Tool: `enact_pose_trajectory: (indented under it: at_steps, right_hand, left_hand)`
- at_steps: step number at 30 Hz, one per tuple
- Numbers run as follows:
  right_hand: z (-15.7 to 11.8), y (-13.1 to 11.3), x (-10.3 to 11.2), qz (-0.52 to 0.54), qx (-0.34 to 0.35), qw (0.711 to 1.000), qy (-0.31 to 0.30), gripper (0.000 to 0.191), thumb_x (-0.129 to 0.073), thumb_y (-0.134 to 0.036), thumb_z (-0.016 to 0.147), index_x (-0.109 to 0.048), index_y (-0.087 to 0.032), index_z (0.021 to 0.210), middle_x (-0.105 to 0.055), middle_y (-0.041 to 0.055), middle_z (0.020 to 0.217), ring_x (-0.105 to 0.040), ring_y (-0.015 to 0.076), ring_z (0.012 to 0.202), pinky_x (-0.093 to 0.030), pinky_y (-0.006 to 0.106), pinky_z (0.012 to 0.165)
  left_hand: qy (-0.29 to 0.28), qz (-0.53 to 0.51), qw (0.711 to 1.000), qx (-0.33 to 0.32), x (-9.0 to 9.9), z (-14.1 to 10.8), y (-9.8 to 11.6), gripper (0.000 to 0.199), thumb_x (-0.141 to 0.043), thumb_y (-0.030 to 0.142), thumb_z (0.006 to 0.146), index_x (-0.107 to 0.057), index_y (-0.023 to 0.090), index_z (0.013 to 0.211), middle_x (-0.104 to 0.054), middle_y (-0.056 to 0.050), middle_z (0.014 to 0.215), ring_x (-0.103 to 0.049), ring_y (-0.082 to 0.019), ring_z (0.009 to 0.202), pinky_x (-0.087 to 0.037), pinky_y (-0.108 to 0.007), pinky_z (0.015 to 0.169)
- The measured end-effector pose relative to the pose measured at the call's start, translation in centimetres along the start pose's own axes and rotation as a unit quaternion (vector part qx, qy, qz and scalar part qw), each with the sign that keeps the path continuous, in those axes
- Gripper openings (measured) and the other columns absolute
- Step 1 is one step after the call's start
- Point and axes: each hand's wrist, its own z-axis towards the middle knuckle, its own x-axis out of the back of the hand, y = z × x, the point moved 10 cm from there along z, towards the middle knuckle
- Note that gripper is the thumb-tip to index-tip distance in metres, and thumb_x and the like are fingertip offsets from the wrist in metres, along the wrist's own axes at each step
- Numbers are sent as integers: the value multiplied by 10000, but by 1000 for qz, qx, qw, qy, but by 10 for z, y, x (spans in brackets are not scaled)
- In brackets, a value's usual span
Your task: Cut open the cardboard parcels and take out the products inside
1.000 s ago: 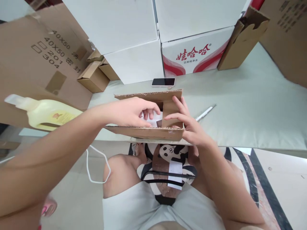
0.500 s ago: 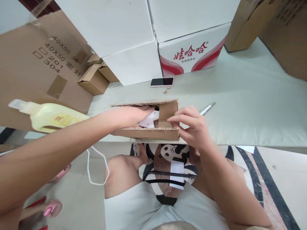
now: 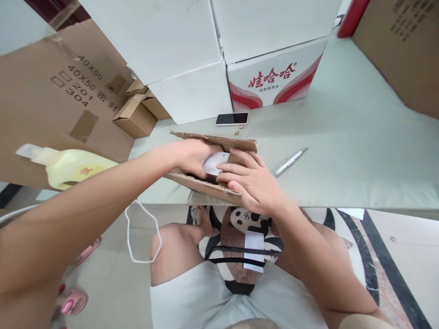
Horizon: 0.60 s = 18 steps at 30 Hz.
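Observation:
An open cardboard box (image 3: 202,184) lies near the table's front edge, turned at a slight angle. Inside it is a white object with a rounded face (image 3: 215,163); its kind does not show. My left hand (image 3: 192,155) reaches in from the left and grips the object's side, its fingertips partly hidden in the box. Over the box's right end, my right hand (image 3: 252,180) has its fingers stretched out and apart. Its fingertips rest near the object's right edge and over the inner cardboard.
A phone (image 3: 232,119) and a slim white pen-like tool (image 3: 291,161) lie on the table (image 3: 343,151). White cartons (image 3: 270,87) are stacked behind. At left are a yellow bottle (image 3: 78,167), a large cardboard box (image 3: 30,119) and small brown boxes (image 3: 136,118).
My right hand has moved left over the box opening and spread its fingers. The box has turned. My left hand now wraps the white object. At back right, a brown box has gone from view.

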Motion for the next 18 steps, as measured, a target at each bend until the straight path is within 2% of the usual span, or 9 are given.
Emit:
enact_pose_trajectory:
  at_steps: [4,10,13,18]
  right_hand:
    - [-4,18,15,-33,-33,994,100,400,-348,-456,1043,-713,-403,1197,-632,-72,1434,-346,290,1522,-194,524,1277]
    - [-27,41,56,-40,-82,953,290,342,-314,-336,998,-640,-292,1091,-604,58,1405,-513,300,1337,-402,532,1157]
    - [-35,49,64,-28,-93,942,320,330,-296,-320,976,-598,-276,1100,-590,91,1398,-531,295,1341,-452,524,1127]
    - [-40,53,68,6,-74,942,327,302,-317,-287,978,-567,-272,1149,-567,101,1442,-518,286,1389,-441,522,1149]
  left_hand:
    - [-15,102,995,-8,8,16,-2,591,-721,434,656,-673,214,1202,-763,-99,1100,-703,-303,957,-511,-354,797]
    - [13,115,993,14,36,25,-3,643,-718,482,672,-646,215,1253,-724,-99,1201,-681,-324,1067,-505,-358,858]
    - [32,93,994,41,51,19,-10,670,-736,482,666,-639,200,1266,-716,-98,1217,-671,-316,1080,-501,-347,895]
    - [99,46,990,89,81,-7,-35,754,-808,462,639,-642,207,1329,-731,-57,1160,-666,-292,1035,-505,-372,978]
